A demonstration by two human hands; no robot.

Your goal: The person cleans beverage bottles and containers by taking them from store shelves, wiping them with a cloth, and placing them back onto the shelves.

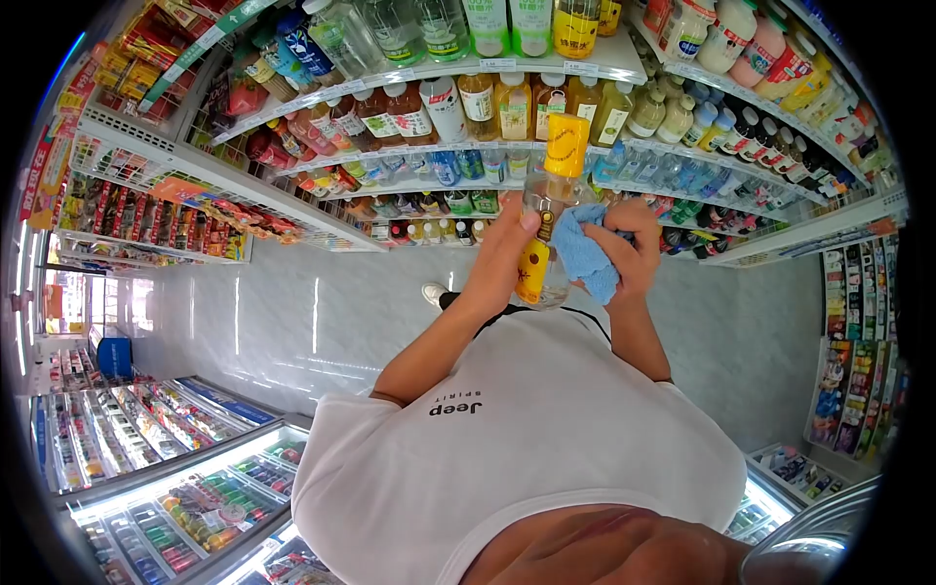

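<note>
In front of my chest I hold a clear plastic bottle [549, 285] with a large yellow cap [565, 146] and a yellow label, close to upright. My left hand [502, 258] is wrapped round the bottle's left side, thumb on the front near the label. A crumpled light blue cloth [585, 249] is gripped in my right hand [636, 244], and it lies against the bottle's right side. The fingers of that hand are bent round the cloth, which partly covers the bottle.
Shelves [429, 68] of bottled drinks stand directly ahead, in several rows. Snack racks [146, 219] line the left. Glass-fronted coolers [195, 517] with drinks are behind me. Hanging packets [848, 380] are at the far right. Grey floor [322, 312] surrounds me.
</note>
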